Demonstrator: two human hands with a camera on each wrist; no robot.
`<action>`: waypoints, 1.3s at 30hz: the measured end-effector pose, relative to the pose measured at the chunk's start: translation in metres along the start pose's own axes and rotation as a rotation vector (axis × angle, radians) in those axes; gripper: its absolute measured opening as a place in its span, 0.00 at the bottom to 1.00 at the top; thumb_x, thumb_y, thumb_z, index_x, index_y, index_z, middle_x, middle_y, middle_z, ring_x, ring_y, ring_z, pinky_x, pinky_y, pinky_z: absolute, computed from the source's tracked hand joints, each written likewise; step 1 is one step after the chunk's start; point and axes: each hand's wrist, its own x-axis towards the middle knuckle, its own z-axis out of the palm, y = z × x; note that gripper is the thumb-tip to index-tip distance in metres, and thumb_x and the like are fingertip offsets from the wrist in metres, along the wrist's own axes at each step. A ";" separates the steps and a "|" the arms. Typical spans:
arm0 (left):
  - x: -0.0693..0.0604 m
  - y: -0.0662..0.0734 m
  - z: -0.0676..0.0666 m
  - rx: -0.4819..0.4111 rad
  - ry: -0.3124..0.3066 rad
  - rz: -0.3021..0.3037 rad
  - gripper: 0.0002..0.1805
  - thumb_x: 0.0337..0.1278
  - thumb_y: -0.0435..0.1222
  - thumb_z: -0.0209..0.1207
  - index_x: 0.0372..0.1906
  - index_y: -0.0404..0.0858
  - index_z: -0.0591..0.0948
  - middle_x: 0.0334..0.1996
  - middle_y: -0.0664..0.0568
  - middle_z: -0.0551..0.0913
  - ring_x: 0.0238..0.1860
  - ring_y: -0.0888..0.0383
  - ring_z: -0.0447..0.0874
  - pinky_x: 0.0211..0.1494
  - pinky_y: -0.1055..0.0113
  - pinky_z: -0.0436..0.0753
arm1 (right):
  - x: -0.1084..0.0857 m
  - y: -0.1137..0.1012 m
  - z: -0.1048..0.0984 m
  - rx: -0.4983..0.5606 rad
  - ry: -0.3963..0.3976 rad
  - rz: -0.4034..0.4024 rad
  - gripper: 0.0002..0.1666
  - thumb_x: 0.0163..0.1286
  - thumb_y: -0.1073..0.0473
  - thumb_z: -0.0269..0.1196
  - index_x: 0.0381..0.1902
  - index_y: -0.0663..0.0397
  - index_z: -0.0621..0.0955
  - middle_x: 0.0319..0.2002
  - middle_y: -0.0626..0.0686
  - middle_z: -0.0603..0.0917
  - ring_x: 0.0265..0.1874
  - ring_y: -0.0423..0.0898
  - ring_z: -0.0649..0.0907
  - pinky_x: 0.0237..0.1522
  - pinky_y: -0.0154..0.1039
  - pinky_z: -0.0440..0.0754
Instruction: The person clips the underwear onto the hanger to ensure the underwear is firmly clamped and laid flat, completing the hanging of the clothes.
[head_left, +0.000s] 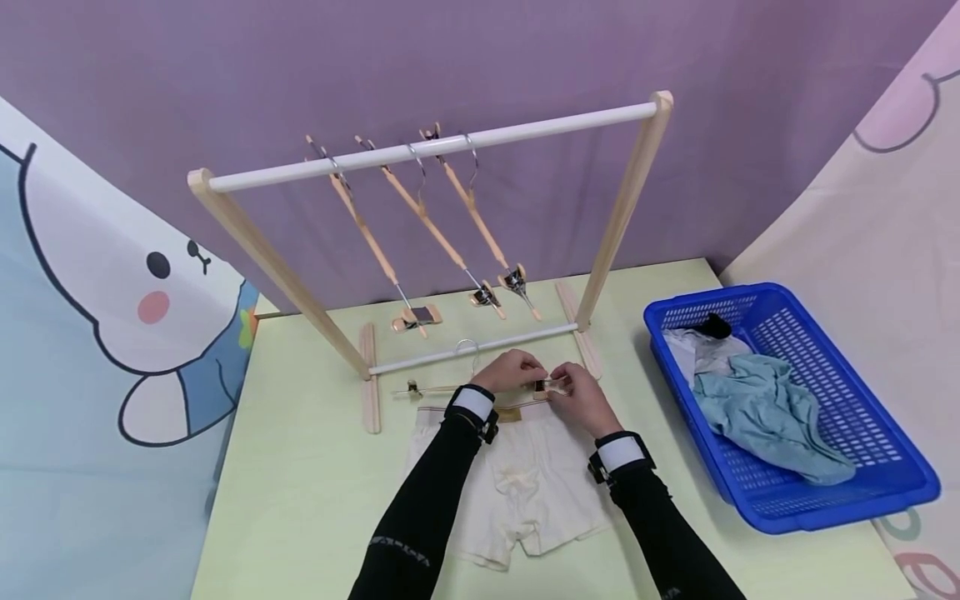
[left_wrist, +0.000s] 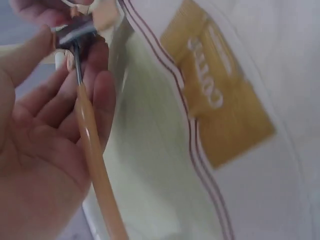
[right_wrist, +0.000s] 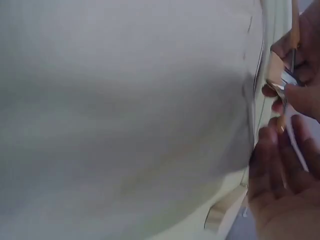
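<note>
White shorts (head_left: 525, 479) lie flat on the table, their waistband towards the rack; a gold label (left_wrist: 220, 100) marks the waistband. Just beyond the waistband is a wooden clip hanger (left_wrist: 95, 150) with a metal hook. My left hand (head_left: 512, 371) pinches the hanger's right-hand clip (left_wrist: 77, 34) between thumb and fingers. At the hanger's right end, my right hand (head_left: 581, 398) holds the wooden tip (right_wrist: 281, 124) with its fingertips. In the left wrist view the clip stands apart from the fabric. The hanger's other clip (head_left: 413, 387) lies towards the left.
Behind the hands stands a rack with a white top rail (head_left: 540, 131) and wooden side posts (head_left: 626, 208). Three clip hangers (head_left: 427, 218) hang from it. To the right sits a blue basket (head_left: 847, 400) with teal cloth (head_left: 772, 412) and other garments inside.
</note>
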 end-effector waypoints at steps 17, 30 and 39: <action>0.005 0.014 0.005 -0.015 0.081 -0.108 0.15 0.66 0.40 0.62 0.47 0.33 0.87 0.44 0.43 0.88 0.45 0.53 0.86 0.45 0.70 0.79 | -0.009 0.033 -0.023 0.023 -0.207 0.072 0.14 0.68 0.55 0.66 0.43 0.62 0.85 0.26 0.50 0.74 0.28 0.45 0.71 0.32 0.36 0.68; 0.014 0.018 0.017 -0.001 0.102 -0.079 0.13 0.66 0.42 0.63 0.45 0.36 0.88 0.36 0.48 0.90 0.33 0.61 0.84 0.38 0.74 0.77 | -0.020 0.039 -0.018 0.137 -0.137 0.131 0.14 0.70 0.54 0.65 0.47 0.58 0.85 0.30 0.52 0.79 0.28 0.46 0.75 0.33 0.38 0.72; 0.008 0.023 0.016 0.096 0.182 -0.004 0.13 0.66 0.40 0.62 0.46 0.36 0.88 0.43 0.47 0.89 0.45 0.55 0.87 0.48 0.74 0.78 | -0.019 0.035 -0.008 0.136 -0.061 0.079 0.13 0.71 0.53 0.65 0.45 0.57 0.85 0.25 0.50 0.77 0.24 0.44 0.74 0.30 0.36 0.71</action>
